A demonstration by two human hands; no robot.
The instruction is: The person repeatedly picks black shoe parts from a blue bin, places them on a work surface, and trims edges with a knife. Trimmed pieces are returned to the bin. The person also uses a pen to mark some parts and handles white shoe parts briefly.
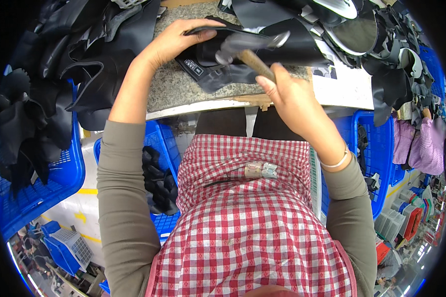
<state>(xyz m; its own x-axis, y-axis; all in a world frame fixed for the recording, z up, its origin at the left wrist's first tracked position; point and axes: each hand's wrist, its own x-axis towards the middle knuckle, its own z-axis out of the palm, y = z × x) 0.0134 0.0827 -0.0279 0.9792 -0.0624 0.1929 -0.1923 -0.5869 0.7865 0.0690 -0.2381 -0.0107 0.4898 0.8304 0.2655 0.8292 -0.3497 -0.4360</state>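
My left hand [181,39] pinches the edge of a black leather piece [205,51], perhaps a shoe upper, between thumb and fingers. My right hand [292,94] is wrapped round the wooden handle of a hammer [254,63]. The hammer's metal head is smeared by motion and passes over the leather; whether it touches cannot be told. Beneath lies a speckled stone slab [171,94] on the workbench. Another black flap with a small printed label [192,68] hangs over the slab below the held piece.
Black leather pieces are heaped at the bench's left [119,47] and right. A white sheet [349,89] lies near the right edge. Blue crates [74,163] with black pieces stand on both sides below. Another person in a purple checked sleeve [423,146] is at far right.
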